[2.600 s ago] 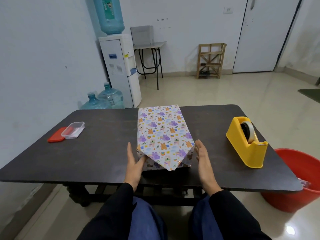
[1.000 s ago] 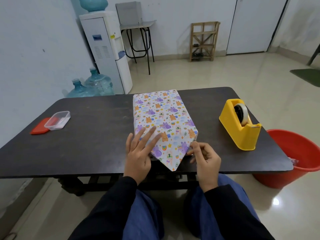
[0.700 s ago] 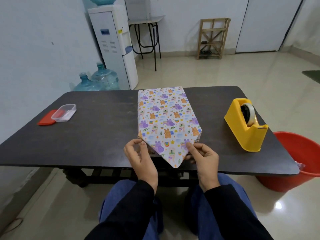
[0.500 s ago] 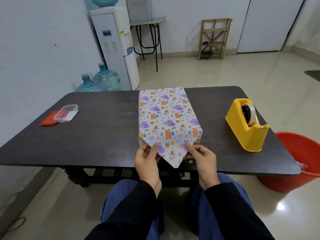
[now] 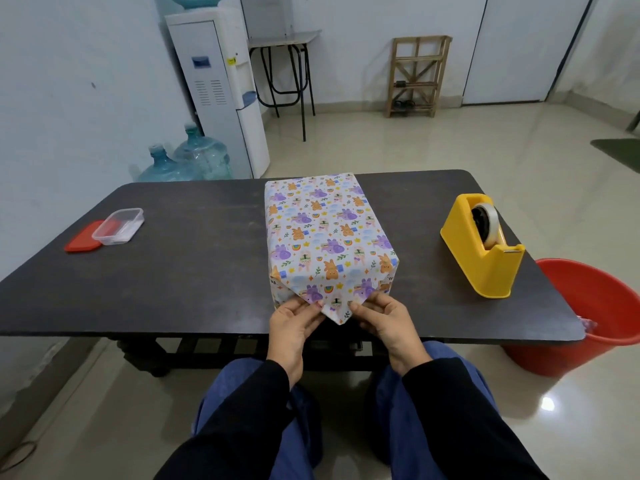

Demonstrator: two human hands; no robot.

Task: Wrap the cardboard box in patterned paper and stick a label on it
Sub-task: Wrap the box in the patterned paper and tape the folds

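Sitting at the big dark worktop, we see our box in the middle of it, close to the near edge. It is all covered in paper with little purple and orange animals on it. A red bucket stands on the floor, just to the right of the worktop. A yellow tape holder sits on the right side of the worktop, well apart from the box. Our left hand and right hand are side by side at the near end of the box. The fingers of each hand are bent and pinch one edge of the pointy flap that hangs down there. A clear tub sits far to the left, touching a flat red lid.
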